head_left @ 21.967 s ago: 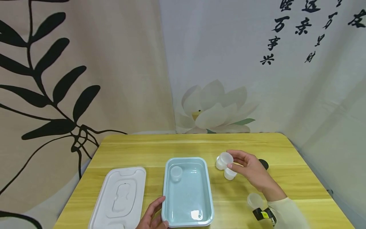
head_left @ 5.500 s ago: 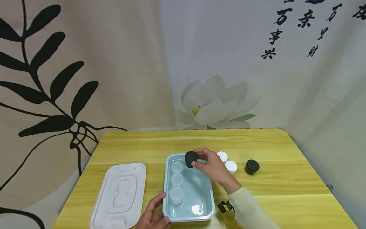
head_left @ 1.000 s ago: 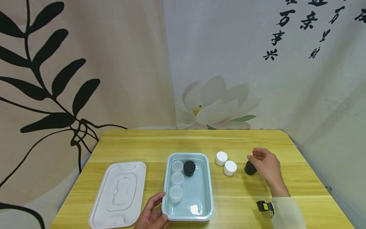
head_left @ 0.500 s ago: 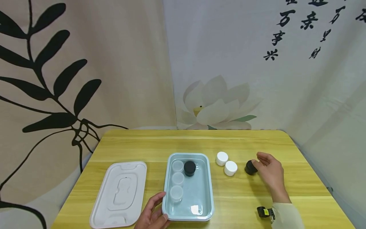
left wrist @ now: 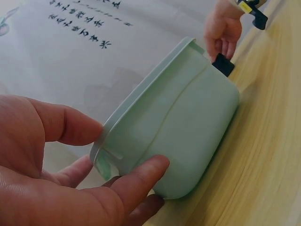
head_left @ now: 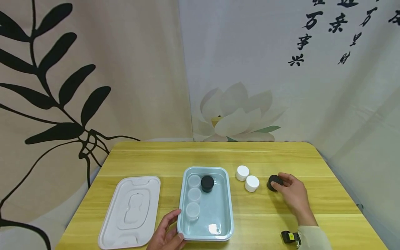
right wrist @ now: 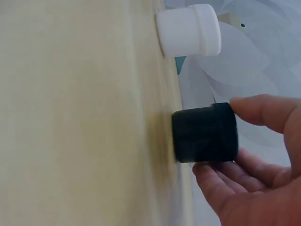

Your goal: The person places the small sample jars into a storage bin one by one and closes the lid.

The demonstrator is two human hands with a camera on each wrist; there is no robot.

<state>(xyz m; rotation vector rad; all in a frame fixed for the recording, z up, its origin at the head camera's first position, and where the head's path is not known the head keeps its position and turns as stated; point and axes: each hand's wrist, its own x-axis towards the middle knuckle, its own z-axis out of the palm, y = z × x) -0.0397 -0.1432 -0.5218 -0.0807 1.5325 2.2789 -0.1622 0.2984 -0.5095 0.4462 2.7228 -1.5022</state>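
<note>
My right hand pinches a small black screw-lid jar at its lid end, thumb on one side and fingers on the other. The jar's base is right at the tabletop. My left hand holds the near left corner of a light blue plastic box, thumb at the rim and fingers along the outer wall. Inside the box, three clear-lidded jars line the left side. Another black jar stands beside the farthest of them. Two white jars stand between the box and my right hand.
A white lid with moulded ridges lies flat left of the box. All of this rests on a wood-grain table. Behind its far edge hangs a printed curtain.
The first of three clear-lidded jars stood in the box 22 seconds ago; a black jar joined them later. In the last second, my right hand has lowered and taken hold of the other black jar.
</note>
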